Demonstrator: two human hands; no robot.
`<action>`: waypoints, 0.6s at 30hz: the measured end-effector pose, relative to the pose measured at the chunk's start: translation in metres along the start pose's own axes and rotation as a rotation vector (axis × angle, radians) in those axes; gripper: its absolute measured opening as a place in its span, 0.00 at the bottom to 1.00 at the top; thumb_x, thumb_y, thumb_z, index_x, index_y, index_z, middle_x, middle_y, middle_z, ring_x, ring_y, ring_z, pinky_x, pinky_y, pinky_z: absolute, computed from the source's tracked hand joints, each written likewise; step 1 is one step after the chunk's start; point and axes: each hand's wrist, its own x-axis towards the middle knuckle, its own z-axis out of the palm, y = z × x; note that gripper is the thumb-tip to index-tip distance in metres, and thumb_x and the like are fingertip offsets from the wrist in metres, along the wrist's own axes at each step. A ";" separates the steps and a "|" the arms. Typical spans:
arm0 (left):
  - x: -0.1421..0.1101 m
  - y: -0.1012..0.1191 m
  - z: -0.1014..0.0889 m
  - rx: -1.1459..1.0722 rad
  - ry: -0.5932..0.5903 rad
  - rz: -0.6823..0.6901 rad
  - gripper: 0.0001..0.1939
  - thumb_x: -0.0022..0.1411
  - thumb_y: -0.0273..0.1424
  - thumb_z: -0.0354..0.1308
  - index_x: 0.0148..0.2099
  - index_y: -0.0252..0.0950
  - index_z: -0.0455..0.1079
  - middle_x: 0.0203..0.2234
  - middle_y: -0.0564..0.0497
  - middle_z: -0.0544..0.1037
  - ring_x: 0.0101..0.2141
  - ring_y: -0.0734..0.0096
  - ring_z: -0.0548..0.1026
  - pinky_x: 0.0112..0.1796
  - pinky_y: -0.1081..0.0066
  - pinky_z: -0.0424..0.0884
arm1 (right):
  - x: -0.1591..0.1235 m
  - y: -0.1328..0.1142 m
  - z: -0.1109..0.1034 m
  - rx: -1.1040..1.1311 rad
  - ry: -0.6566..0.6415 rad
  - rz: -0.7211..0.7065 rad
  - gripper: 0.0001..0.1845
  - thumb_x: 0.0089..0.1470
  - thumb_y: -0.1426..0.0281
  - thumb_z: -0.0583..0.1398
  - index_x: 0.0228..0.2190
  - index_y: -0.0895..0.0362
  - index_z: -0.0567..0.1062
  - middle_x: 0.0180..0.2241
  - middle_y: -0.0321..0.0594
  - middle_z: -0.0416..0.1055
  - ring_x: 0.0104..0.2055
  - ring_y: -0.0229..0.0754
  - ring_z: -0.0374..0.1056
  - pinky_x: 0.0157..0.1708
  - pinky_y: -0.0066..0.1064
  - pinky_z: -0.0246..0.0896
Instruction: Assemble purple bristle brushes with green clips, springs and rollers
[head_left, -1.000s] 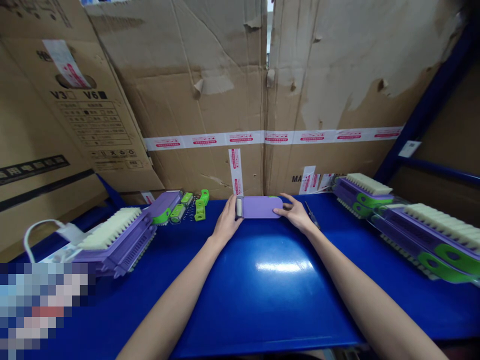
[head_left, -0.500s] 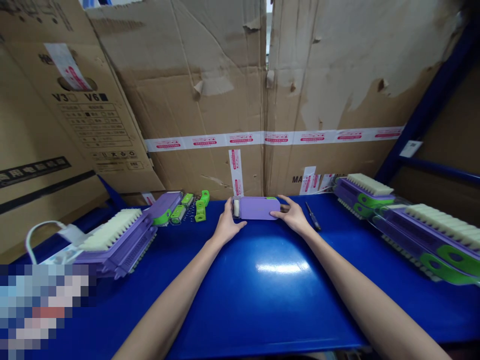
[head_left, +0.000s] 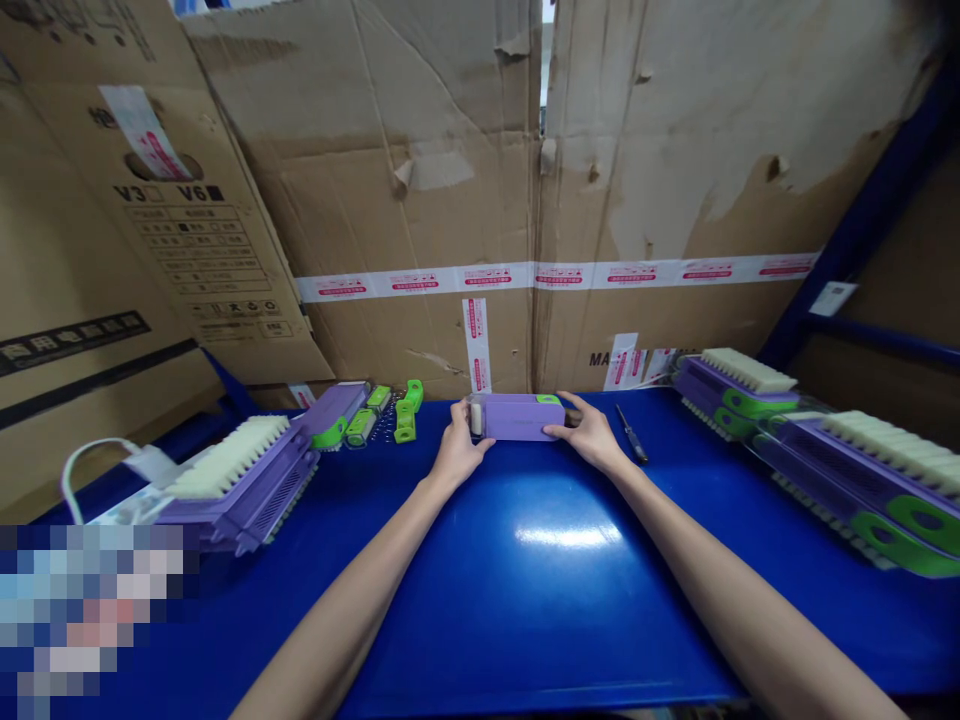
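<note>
A purple plastic housing with a green piece at its upper right corner lies lengthwise between my hands near the back of the blue table. My left hand is closed on its left end, where a clear part and a pale strip show. Gripping the right end is my right hand, thumb on the front face and fingers behind. The fingers behind the housing are partly hidden. Just right of my right hand lies a dark screwdriver.
At left are green parts, small screws, a purple housing and a purple brush unit with pale bristles. More brush units stand at right. Cardboard walls the back; a white cable loops at far left.
My left thumb has moved in against the housing's left end. The housing is tipped slightly, showing more of its green corner. The whole view has shifted a little.
</note>
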 end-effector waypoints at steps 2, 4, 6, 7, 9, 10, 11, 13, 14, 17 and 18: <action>0.000 0.004 0.000 -0.030 0.005 -0.012 0.37 0.46 0.25 0.65 0.54 0.37 0.47 0.53 0.36 0.66 0.52 0.61 0.69 0.53 0.57 0.64 | 0.000 0.001 0.000 -0.002 -0.003 -0.009 0.44 0.35 0.68 0.69 0.55 0.58 0.62 0.42 0.47 0.75 0.44 0.48 0.72 0.48 0.43 0.66; -0.001 0.008 -0.001 -0.041 0.020 -0.023 0.37 0.46 0.27 0.65 0.53 0.37 0.48 0.53 0.37 0.67 0.52 0.61 0.69 0.52 0.57 0.64 | -0.001 0.000 0.000 -0.054 0.012 -0.034 0.43 0.36 0.68 0.69 0.54 0.57 0.63 0.43 0.46 0.75 0.45 0.48 0.72 0.49 0.43 0.65; -0.001 0.010 -0.001 -0.028 0.034 -0.037 0.36 0.47 0.29 0.65 0.54 0.38 0.48 0.52 0.38 0.68 0.52 0.61 0.69 0.53 0.57 0.63 | -0.002 -0.001 0.000 -0.143 0.044 -0.070 0.41 0.36 0.68 0.69 0.54 0.55 0.64 0.44 0.45 0.75 0.47 0.48 0.71 0.51 0.43 0.63; -0.001 0.010 -0.002 -0.017 0.036 -0.045 0.36 0.48 0.31 0.64 0.55 0.38 0.48 0.52 0.38 0.68 0.52 0.61 0.69 0.53 0.56 0.63 | -0.002 -0.002 0.000 -0.188 0.061 -0.086 0.41 0.36 0.68 0.69 0.54 0.54 0.64 0.44 0.45 0.75 0.47 0.48 0.71 0.52 0.43 0.62; -0.001 0.008 -0.002 0.002 0.036 -0.056 0.38 0.50 0.33 0.64 0.57 0.38 0.47 0.53 0.37 0.68 0.53 0.59 0.68 0.53 0.56 0.63 | -0.003 -0.003 0.000 -0.256 0.086 -0.114 0.40 0.37 0.68 0.68 0.54 0.53 0.65 0.43 0.43 0.75 0.48 0.49 0.70 0.53 0.43 0.61; -0.001 0.006 -0.002 0.009 0.034 -0.056 0.39 0.50 0.34 0.63 0.59 0.38 0.46 0.53 0.37 0.67 0.53 0.59 0.68 0.53 0.56 0.62 | -0.004 -0.004 0.000 -0.280 0.093 -0.128 0.40 0.37 0.68 0.68 0.54 0.52 0.64 0.43 0.42 0.75 0.49 0.49 0.69 0.53 0.44 0.60; -0.001 0.005 -0.002 0.017 0.035 -0.052 0.39 0.52 0.35 0.62 0.60 0.39 0.46 0.53 0.38 0.67 0.53 0.58 0.68 0.53 0.56 0.63 | -0.004 -0.004 -0.001 -0.302 0.100 -0.143 0.40 0.37 0.68 0.68 0.54 0.51 0.64 0.44 0.42 0.75 0.50 0.50 0.68 0.53 0.44 0.60; -0.001 0.004 -0.003 0.021 0.046 -0.031 0.36 0.54 0.37 0.59 0.61 0.40 0.47 0.53 0.40 0.68 0.52 0.59 0.68 0.52 0.57 0.64 | -0.005 -0.005 0.000 -0.345 0.111 -0.176 0.40 0.38 0.68 0.68 0.55 0.50 0.63 0.44 0.41 0.75 0.51 0.51 0.67 0.53 0.44 0.59; 0.000 0.004 -0.003 0.013 0.056 -0.015 0.33 0.55 0.38 0.58 0.60 0.40 0.49 0.52 0.41 0.69 0.52 0.60 0.69 0.51 0.57 0.65 | -0.005 -0.006 0.000 -0.369 0.116 -0.192 0.40 0.38 0.68 0.68 0.55 0.49 0.63 0.44 0.41 0.75 0.52 0.52 0.67 0.53 0.45 0.59; 0.000 0.008 -0.004 -0.046 0.091 0.012 0.25 0.58 0.37 0.55 0.56 0.40 0.53 0.50 0.43 0.70 0.49 0.64 0.71 0.48 0.60 0.68 | -0.007 -0.007 0.000 -0.452 0.112 -0.247 0.39 0.41 0.66 0.66 0.55 0.48 0.63 0.44 0.41 0.74 0.51 0.53 0.68 0.52 0.45 0.60; 0.000 0.009 -0.004 -0.072 0.095 0.011 0.23 0.58 0.37 0.55 0.54 0.40 0.54 0.50 0.43 0.70 0.49 0.64 0.71 0.48 0.61 0.68 | -0.008 -0.007 0.000 -0.479 0.106 -0.267 0.39 0.41 0.65 0.66 0.56 0.49 0.62 0.45 0.42 0.74 0.50 0.54 0.68 0.51 0.45 0.61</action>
